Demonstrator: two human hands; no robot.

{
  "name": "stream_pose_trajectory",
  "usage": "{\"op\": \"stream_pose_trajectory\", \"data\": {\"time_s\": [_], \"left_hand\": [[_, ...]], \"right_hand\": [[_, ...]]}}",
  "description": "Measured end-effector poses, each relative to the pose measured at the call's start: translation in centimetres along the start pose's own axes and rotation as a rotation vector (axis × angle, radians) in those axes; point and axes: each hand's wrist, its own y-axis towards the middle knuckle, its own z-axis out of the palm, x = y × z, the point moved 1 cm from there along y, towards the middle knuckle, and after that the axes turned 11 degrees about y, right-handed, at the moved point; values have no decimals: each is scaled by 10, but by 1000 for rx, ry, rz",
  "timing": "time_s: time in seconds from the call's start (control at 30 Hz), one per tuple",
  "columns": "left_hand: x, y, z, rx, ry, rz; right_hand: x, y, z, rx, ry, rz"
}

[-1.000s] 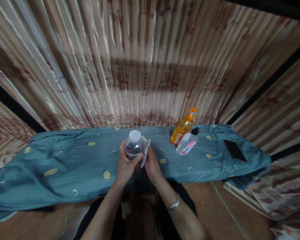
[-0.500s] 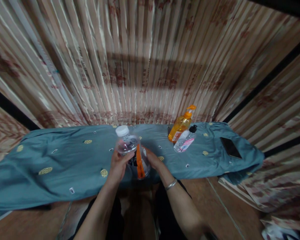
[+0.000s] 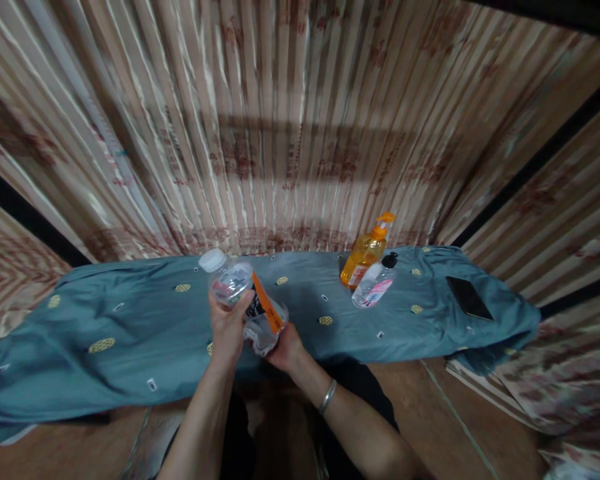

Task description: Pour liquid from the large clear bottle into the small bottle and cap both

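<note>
A clear plastic bottle [image 3: 240, 293] with a white cap and an orange-and-black label is tilted, its cap pointing up and to the left, above the near edge of a table draped in blue cloth [image 3: 130, 327]. My left hand [image 3: 227, 323] grips the bottle around its upper body. My right hand [image 3: 285, 347], with a silver bangle on the wrist, cups the bottle's base from below.
At the back right of the cloth stands an orange pump bottle [image 3: 365, 253], and a clear bottle with a black cap and pink label [image 3: 373, 287] leans beside it. A dark phone [image 3: 469, 298] lies near the right end. Striped curtains hang behind.
The bottle has tipped from upright to slanting with its cap swung left. My right hand has slid from the bottle's side down to its base.
</note>
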Motion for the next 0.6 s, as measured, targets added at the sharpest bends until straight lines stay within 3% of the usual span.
{"op": "stream_pose_trajectory", "data": {"time_s": [0.2,0.47,0.6], "left_hand": [[3,-1,-1,-38,203,27],[-1,-1,-5,-50,429,108],[-2,-6,-3,-34,542,195]], "right_hand": [[-5,2,6,-43,50,-12],[-7,4,-15,-91,20,56],[-7,5,-20,-52,26,90]]}}
